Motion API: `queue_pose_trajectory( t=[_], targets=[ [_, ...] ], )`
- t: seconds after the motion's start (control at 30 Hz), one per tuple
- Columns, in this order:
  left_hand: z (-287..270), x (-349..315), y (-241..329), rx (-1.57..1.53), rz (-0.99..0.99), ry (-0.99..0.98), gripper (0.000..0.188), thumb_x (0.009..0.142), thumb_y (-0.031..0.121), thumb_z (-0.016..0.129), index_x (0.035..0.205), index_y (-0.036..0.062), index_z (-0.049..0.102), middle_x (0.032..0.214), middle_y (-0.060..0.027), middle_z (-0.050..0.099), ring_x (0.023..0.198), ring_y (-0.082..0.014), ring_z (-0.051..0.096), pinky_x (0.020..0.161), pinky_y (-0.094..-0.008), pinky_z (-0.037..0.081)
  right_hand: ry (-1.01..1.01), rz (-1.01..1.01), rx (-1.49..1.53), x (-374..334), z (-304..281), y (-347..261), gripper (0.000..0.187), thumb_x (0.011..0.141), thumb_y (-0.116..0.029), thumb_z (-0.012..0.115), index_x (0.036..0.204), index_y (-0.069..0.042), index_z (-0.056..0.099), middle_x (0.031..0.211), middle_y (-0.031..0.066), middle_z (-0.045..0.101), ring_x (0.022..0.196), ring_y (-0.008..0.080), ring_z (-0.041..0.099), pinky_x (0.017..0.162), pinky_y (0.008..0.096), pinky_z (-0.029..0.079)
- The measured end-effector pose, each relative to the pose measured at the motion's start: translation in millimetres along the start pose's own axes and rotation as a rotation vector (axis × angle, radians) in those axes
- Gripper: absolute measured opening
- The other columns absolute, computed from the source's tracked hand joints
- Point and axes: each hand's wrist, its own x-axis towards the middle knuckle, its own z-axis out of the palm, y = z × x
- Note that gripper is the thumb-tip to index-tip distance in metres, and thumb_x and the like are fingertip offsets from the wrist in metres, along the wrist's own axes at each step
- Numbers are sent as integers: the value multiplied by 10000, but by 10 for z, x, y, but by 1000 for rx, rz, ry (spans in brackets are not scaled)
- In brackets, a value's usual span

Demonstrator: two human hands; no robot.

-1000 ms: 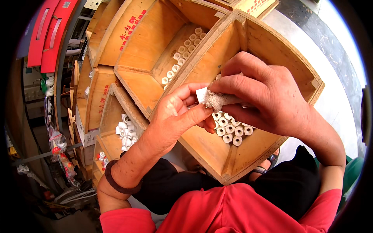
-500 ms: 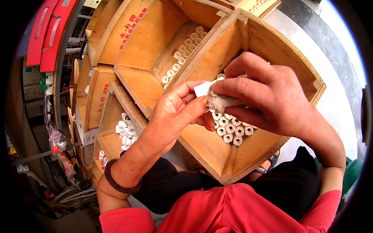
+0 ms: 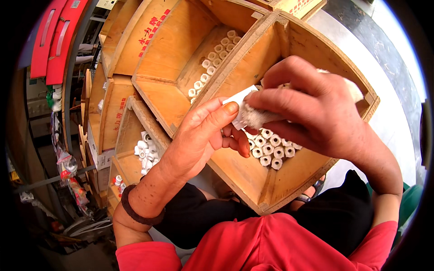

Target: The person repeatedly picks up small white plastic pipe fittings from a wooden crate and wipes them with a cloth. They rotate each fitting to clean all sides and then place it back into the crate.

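Note:
My left hand (image 3: 201,131) pinches a small flat white piece (image 3: 236,98) between thumb and fingers; its exact kind does not show. My right hand (image 3: 314,106) is closed on a fuzzy off-white rag (image 3: 254,117), which presses against the piece's face. Another end of the rag sticks out past the back of that hand. Both hands hover over a wooden box (image 3: 239,180). On its bottom stand white hexagonal plastic fittings (image 3: 266,150) with round holes, packed in rows and partly hidden by my hands.
A second wooden box (image 3: 156,56) adjoins on the left, with rows of similar fittings (image 3: 212,63). Lower left, a smaller wooden bin (image 3: 126,151) contains white pipe fittings (image 3: 147,153). More wooden boxes, a red panel (image 3: 58,40) and cluttered shelving line the left side.
The rag has shifted slightly off the white piece, so more of the piece shows. My left thumb has moved up onto it. More rag now sticks out behind my right hand.

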Motion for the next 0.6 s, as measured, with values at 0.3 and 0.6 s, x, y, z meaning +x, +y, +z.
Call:
queue_pose_trajectory(
  t=[0.3,0.6],
  targets=[
    [16,-14,11,70,-19,-54,482,1011,296,517,1367,-15,420,1077,-221,639,817,-250,665,719,-374,576,-39,27,47,-15,57,11,420,703,-118,823,1099,-81,684,1000,99,591,774,236,681,622,317,572],
    [-28,-5,-9,-61,-23,4,462,995,266,555,1340,-27,463,1094,-189,647,862,-232,664,771,-382,569,42,124,74,-71,-67,275,380,746,-5,757,1113,-36,661,1058,122,570,916,238,657,739,305,568]
  ],
)
